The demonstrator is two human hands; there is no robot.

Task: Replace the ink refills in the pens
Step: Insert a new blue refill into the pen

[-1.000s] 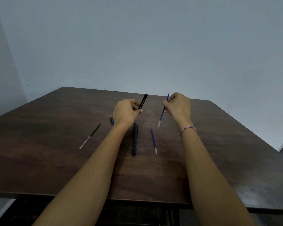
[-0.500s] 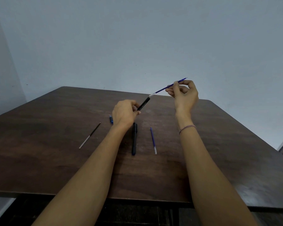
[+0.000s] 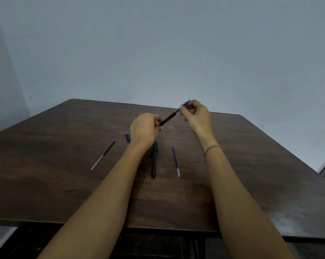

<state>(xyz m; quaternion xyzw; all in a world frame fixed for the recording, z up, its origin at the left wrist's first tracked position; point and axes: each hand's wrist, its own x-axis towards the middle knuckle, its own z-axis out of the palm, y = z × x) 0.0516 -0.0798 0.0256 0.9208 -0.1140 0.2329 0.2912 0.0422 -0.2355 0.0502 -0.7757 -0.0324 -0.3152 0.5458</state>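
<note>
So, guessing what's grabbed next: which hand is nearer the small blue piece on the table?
Left. The left hand is just right of the blue piece; the right hand is farther right, pinching a blue refill.

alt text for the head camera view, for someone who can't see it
The left hand grips a black pen barrel while the right hand pinches a blue refill sticking out of its far end, above a dark wooden table. On it lie a black pen, a second blue refill, a dark refill and a small blue piece.
</note>
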